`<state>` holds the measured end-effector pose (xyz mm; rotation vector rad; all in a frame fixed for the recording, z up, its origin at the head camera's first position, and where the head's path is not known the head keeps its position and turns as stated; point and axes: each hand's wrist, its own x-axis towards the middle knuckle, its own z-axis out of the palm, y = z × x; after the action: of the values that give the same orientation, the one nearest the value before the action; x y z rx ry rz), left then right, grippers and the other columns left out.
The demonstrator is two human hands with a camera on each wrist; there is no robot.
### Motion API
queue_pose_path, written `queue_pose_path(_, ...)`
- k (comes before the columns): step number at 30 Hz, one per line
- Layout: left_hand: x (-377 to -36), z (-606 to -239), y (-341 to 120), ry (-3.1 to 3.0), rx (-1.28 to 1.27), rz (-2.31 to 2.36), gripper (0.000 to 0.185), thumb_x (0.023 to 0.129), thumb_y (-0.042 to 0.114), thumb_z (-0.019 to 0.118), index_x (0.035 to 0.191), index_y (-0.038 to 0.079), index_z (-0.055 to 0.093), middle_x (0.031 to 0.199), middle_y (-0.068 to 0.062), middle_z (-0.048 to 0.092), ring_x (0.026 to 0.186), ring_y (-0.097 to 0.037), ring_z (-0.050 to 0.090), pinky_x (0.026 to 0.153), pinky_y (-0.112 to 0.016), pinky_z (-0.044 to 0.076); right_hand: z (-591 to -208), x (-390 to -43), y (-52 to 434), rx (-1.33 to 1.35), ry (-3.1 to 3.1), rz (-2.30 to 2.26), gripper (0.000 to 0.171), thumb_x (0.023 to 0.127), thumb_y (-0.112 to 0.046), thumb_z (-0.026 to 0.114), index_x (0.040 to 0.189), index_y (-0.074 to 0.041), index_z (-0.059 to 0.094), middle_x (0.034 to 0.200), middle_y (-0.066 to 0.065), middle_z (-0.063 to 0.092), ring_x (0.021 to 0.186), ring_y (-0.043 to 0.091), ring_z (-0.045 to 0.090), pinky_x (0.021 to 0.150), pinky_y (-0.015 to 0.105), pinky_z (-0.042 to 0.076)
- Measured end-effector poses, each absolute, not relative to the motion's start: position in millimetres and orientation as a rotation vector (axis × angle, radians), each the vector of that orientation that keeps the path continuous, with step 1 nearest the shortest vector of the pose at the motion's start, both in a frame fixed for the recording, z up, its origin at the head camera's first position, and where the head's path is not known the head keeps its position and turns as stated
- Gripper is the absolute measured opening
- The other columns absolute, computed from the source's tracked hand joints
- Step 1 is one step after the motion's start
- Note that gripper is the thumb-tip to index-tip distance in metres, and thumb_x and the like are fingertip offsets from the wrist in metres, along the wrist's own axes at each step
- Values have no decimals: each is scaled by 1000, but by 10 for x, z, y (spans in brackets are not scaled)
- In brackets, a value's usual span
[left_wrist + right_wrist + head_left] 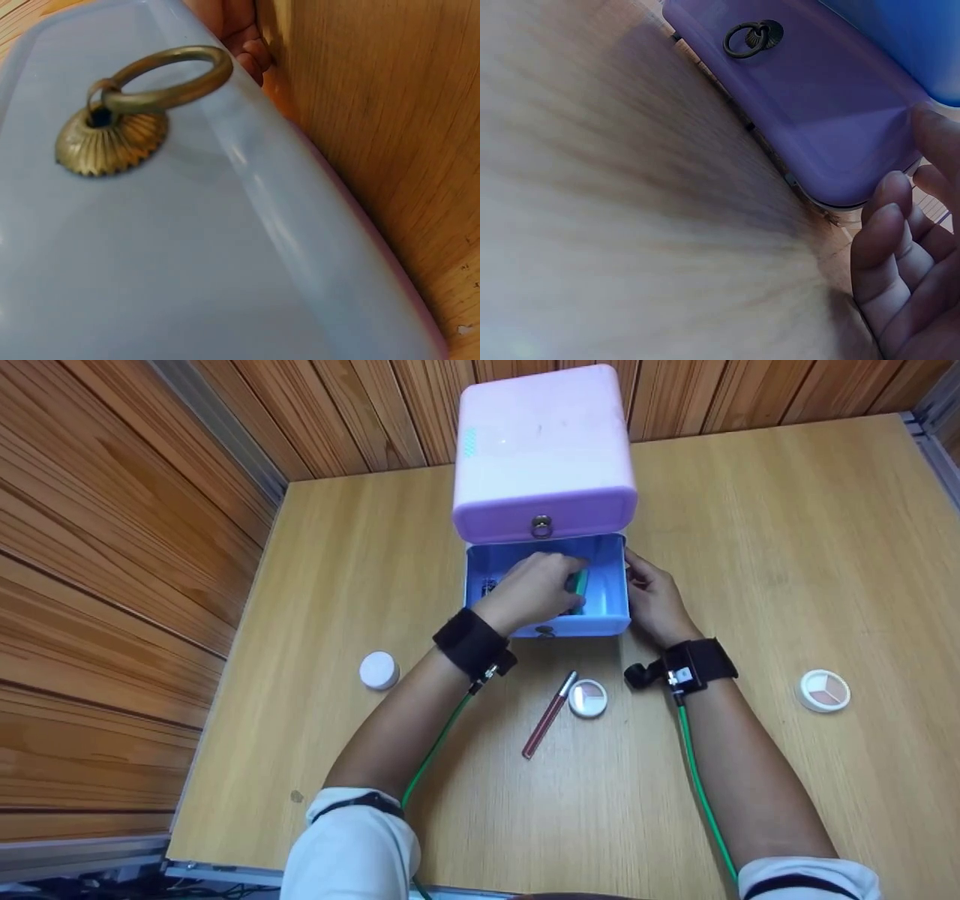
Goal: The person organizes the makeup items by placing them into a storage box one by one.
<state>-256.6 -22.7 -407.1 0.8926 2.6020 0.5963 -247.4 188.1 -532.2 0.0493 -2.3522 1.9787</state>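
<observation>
Two hands are sharing the work at the pink and purple box [544, 442], and the pulled-out blue drawer [592, 628] is taking centre stage! The left hand [534, 585] is reaching over the front wall, thumb and finger apparently clamping a small green item [581, 581] inside, toward the drawer's right side. Those fingers are hiding much of it, so its shape is going unread. The right hand [660, 600] is resting at the drawer's right side, fingers loosely bent and enclosing nothing, its thumb touching near the front corner. Handy support, I'm thinking: a light, steady brace should be keeping the drawer from sliding, while an inward shove would be spoiling things. For the left, neat work is calling for a soft pinch, wrist riding above the front wall. A dark item [489, 586] is lying at the drawer's left, so a sideways sweep would be risking a knock. Out front, a red tube [550, 718] and a round compact [588, 699] are lying just beside each other on the surface [750, 547]; a dropping forearm would be threatening both.
</observation>
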Motion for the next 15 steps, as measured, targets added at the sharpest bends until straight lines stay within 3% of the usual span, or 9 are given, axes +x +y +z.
queue_pose_path(3,-2573,-4068,-203,2598,877,580,46,91,27,71,134,14,59,77,-1,44,70,-16,48,59,-25,35,-5329,-2470,1893,41,-2343,1984,50,100,-13,56,148,-20,44,101,11,59,91,17,59,77,24,52)
queue_pose_path(6,-2575,-4070,-194,2599,868,584,32,90,27,73,117,13,65,77,-1,48,71,-17,49,59,-26,37,-5331,-2469,1895,31,-2338,1985,50,99,-11,56,147,-19,44,100,10,60,90,16,59,76,24,52)
queue_pose_path(15,-2570,-4098,-227,2603,907,642,13,91,18,70,89,11,60,74,-1,53,66,-15,52,56,-24,39,-5055,-2338,1800,68,-2382,1943,50,99,-4,52,148,-7,40,94,3,59,87,12,57,76,22,49)
